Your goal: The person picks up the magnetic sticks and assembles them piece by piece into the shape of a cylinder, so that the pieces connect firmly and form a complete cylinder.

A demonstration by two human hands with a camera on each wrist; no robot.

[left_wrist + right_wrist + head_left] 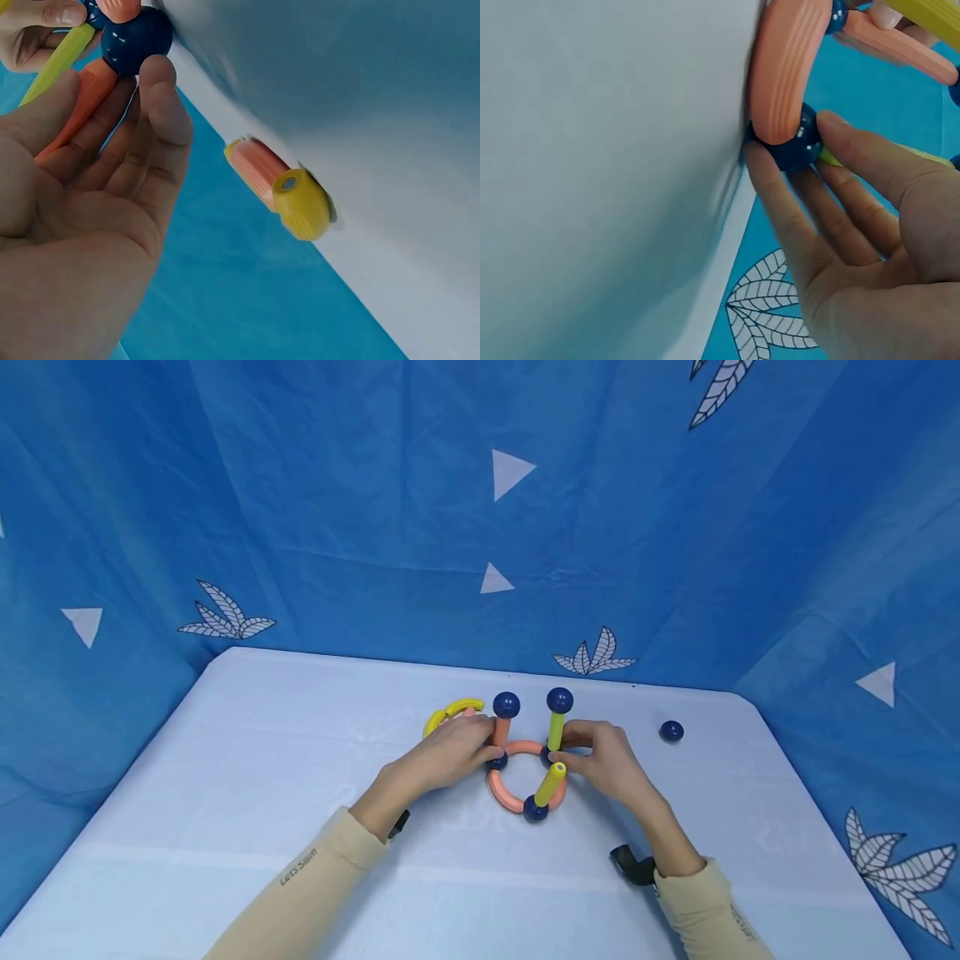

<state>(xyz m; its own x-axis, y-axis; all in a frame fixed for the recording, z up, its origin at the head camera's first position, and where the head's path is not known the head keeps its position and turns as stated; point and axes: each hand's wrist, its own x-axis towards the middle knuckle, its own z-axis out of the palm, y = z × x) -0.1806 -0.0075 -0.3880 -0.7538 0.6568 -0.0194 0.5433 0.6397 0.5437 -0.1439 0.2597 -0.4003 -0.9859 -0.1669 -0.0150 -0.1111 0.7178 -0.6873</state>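
Observation:
Curved orange pieces [504, 793] and navy balls form a ring on the white table. At the ring's left, my left hand [448, 755] holds a navy ball [135, 45] between thumb and fingers. From that ball rises an orange stick [502, 733] topped by another navy ball [506, 704]. My right hand [611, 762] pinches the navy ball [807, 136] at the ring's right back, under an upright lime-green stick [556, 732] with a navy ball [559, 700] on top. At the front, a yellow stick [551, 785] leans up from a third ring ball [536, 810], its upper end bare.
Behind my left hand lie yellow curved pieces [465, 703] with a pink-orange piece [256, 171] beside them. A loose navy ball [671, 731] sits at the back right of the table [247, 777]. A blue patterned cloth [337, 510] hangs behind and at the sides.

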